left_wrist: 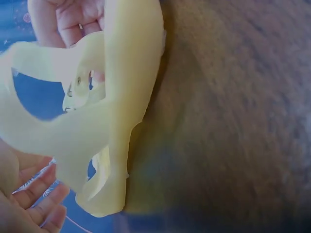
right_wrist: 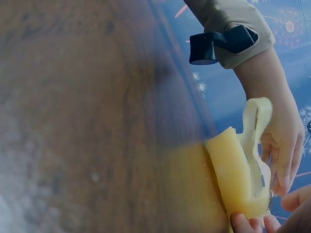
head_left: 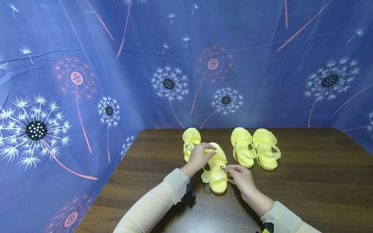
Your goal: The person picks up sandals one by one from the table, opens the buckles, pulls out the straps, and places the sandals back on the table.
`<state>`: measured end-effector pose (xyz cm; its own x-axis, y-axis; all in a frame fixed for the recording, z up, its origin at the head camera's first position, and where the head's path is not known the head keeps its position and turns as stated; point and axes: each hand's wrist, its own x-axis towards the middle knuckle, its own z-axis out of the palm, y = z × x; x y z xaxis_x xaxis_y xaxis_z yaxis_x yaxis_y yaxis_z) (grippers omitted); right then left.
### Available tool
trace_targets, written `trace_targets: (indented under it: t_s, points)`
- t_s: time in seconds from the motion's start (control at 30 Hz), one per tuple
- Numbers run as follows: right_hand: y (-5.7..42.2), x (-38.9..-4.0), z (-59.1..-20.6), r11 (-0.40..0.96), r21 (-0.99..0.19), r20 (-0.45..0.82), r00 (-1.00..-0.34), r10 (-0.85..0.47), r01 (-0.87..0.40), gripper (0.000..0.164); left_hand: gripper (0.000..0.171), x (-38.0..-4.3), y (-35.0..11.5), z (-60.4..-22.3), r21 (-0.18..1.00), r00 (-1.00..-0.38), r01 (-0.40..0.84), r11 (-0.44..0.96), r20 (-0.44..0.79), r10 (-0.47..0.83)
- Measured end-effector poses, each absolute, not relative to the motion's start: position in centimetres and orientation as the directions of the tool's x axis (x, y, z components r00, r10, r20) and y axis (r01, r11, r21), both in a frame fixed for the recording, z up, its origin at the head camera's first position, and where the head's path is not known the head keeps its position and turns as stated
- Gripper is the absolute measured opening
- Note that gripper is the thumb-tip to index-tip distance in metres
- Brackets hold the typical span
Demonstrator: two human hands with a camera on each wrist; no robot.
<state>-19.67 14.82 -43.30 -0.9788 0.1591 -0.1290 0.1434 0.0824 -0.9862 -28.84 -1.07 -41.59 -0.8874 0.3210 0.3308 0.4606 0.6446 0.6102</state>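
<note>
In the head view, a yellow sandal (head_left: 218, 185) is lying on the counter (head_left: 131, 174); the right hand (head_left: 241, 178) is pinching its strap side, seemingly steadying it; the left hand (head_left: 201, 156), fingers loosely apart, is partly hiding another sandal (head_left: 191, 135). The left wrist view is cropping the sandal's upper end. The right wrist view is cutting off the right hand.

Front sandal (head_left: 216, 168) on table (head_left: 320, 187), left of sandal pair (head_left: 243, 151)
</note>
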Motion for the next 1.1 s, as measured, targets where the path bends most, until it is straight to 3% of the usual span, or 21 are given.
trace_targets:
  t_s: [0.73, 0.83, 1.1]
  points:
    - [15.0, -19.5, -43.8, 0.087, -0.987, -0.123, -0.984, 0.127, 0.135, 0.047, 0.031, -26.5, -2.7, -42.1, 0.654, -0.895, 0.446, 0.611, 0.313, 0.318]
    - [15.0, -19.4, -43.7, 0.098, -0.985, -0.132, -0.984, 0.119, 0.144, 0.049, 0.032, -25.9, -2.9, -42.0, 0.738, -0.923, 0.38, 0.558, 0.263, 0.281]
    - [15.1, -19.3, -43.7, 0.098, -0.985, -0.13, -0.986, 0.108, 0.141, 0.049, 0.038, -24.4, -3.3, -41.8, 0.949, -0.992, 0.052, 0.312, 0.013, 0.123]
